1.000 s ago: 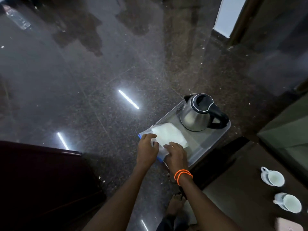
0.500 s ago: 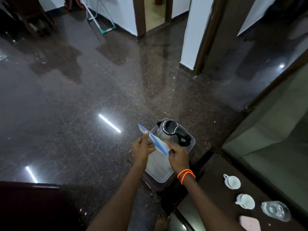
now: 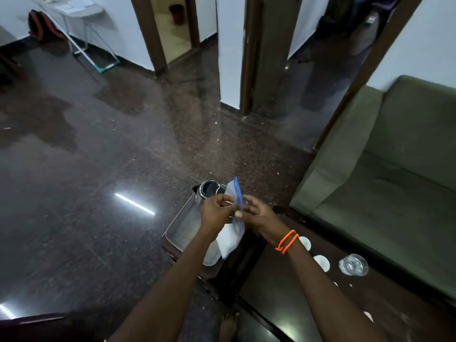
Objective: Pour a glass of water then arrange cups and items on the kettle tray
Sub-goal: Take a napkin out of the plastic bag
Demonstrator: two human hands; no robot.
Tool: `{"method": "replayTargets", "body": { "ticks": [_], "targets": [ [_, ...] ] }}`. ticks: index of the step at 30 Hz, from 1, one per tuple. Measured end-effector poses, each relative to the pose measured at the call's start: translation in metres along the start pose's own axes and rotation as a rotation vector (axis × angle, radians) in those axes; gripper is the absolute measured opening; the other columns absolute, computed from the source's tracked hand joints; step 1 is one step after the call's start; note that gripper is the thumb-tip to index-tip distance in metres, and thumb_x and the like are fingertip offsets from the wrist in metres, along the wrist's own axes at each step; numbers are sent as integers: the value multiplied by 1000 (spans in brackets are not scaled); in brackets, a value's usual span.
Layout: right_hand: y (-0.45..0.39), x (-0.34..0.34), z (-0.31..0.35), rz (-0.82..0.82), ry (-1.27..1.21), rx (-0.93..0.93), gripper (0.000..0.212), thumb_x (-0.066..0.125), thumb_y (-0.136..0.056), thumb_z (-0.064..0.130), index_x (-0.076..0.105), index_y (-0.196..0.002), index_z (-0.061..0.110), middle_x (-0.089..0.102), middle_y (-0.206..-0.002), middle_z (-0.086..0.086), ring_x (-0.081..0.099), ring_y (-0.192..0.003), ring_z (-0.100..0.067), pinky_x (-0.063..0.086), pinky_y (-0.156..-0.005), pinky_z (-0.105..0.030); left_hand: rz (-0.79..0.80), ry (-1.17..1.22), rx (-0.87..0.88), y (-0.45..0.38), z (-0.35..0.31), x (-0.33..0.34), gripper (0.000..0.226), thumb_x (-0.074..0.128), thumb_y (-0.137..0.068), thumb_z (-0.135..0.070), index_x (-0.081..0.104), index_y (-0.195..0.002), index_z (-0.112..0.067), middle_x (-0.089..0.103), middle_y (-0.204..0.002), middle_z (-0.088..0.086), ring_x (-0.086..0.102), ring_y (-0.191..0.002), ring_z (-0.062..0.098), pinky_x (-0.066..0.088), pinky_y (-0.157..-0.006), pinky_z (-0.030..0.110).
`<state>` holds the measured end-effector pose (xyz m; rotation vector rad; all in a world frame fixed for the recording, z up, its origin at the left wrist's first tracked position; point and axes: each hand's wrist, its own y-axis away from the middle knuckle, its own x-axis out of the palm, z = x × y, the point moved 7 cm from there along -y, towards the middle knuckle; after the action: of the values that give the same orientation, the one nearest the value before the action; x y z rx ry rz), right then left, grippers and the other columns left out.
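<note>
Both hands hold a clear bag with a blue zip edge, lifted above the tray. The left hand pinches the zip strip from one side, the right hand from the other, fingertips nearly meeting at the seam; both are clenched on the bag. A white folded sheet, seemingly inside, hangs below the grip.

The bag looks light, thin and limp, and likely slippery. It will sag from wherever it is pinched, so the stiff zip edge is the sensible place to hold; a grip lower down would probably crumple the film and the sheet.

Just beyond the grip stands the kettle at the tray's far end, partly hidden by the bag. Under the grip the tray's near half is bare, with low rims on each side, so there is room to lay the bag flat short of the kettle. To the right of the grip, on the dark table, stand two white cups and a glass, well apart from the hands. The table's near edge sits under the right wrist. Left of the grip is open floor.
</note>
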<state>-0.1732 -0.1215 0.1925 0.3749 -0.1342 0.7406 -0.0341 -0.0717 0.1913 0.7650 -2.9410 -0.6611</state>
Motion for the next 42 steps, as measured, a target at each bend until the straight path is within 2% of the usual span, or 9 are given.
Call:
{"method": "replayTargets", "body": {
  "ticks": [5, 10, 17, 22, 26, 29, 34, 38, 42],
  "targets": [
    [17, -47, 44, -507, 487, -133, 32, 73, -78, 1, 51, -95, 16, 67, -91, -10, 61, -78, -18, 55, -76, -50, -6, -226, 151, 9, -25, 25, 12, 81, -76, -1, 73, -84, -7, 68, -65, 11, 70, -62, 26, 63, -57, 40],
    [29, -57, 66, -434, 978, -167, 16, 52, -73, 3, 60, -75, 17, 50, -92, -3, 57, -78, -23, 50, -72, -45, -146, -265, 219, 16, -41, 24, 18, 71, -78, -5, 72, -76, -23, 61, -54, -8, 61, -44, 7, 58, -43, 33],
    [25, -54, 41, -433, 787, 161, 21, 76, -84, 32, 80, -92, 14, 77, -95, -9, 69, -88, -20, 49, -76, -28, -3, -176, 319, 23, -58, 49, 7, 70, -69, -23, 74, -75, -23, 55, -56, -12, 54, -58, 11, 58, -61, 37],
    [30, -41, 55, -441, 455, 23, 26, 83, -77, 3, 76, -103, 5, 72, -88, -2, 65, -76, 0, 51, -68, -15, 174, 18, 279, 20, -57, 52, 14, 74, -73, -31, 78, -84, -24, 64, -66, 2, 66, -62, 19, 65, -64, 51],
    [34, -50, 72, -411, 197, 14, 45, 63, -77, -25, 65, -119, -8, 65, -108, -16, 60, -95, -22, 55, -79, -33, -79, 234, 117, 7, -36, 20, 13, 70, -92, -36, 73, -90, -23, 68, -71, 3, 66, -65, 19, 60, -73, 43],
    [41, -58, 89, -325, 6, -34, 48, 57, -81, -27, 60, -125, -9, 68, -112, -19, 65, -99, -30, 59, -84, -42, -239, 77, -64, 2, -10, 10, 35, 62, -99, -50, 69, -104, -16, 74, -109, 16, 68, -104, 35, 54, -101, 54],
    [59, -77, 100, -263, -93, -61, 36, 60, -88, -17, 69, -116, 2, 79, -95, -7, 76, -84, -24, 61, -68, -31, 374, 589, -388, 24, 8, 75, 74, 42, -99, -72, 65, -138, -13, 70, -135, 17, 66, -126, 36, 56, -103, 52],
    [75, -103, 92, -449, -63, -56, 15, 74, -84, 17, 80, -96, 10, 78, -90, -13, 74, -81, -30, 60, -77, -40, 393, 650, -319, 28, 3, 91, 66, 42, -104, -61, 59, -144, -12, 68, -139, 14, 66, -127, 31, 56, -102, 49],
    [90, -125, 92, -589, 109, -92, 12, 72, -91, 13, 82, -92, 19, 79, -89, -7, 75, -78, -23, 60, -72, -35, 375, 620, -308, 24, 5, 95, 55, 48, -106, -50, 59, -143, -11, 68, -138, 16, 67, -125, 34, 54, -103, 56]
  ]
}}
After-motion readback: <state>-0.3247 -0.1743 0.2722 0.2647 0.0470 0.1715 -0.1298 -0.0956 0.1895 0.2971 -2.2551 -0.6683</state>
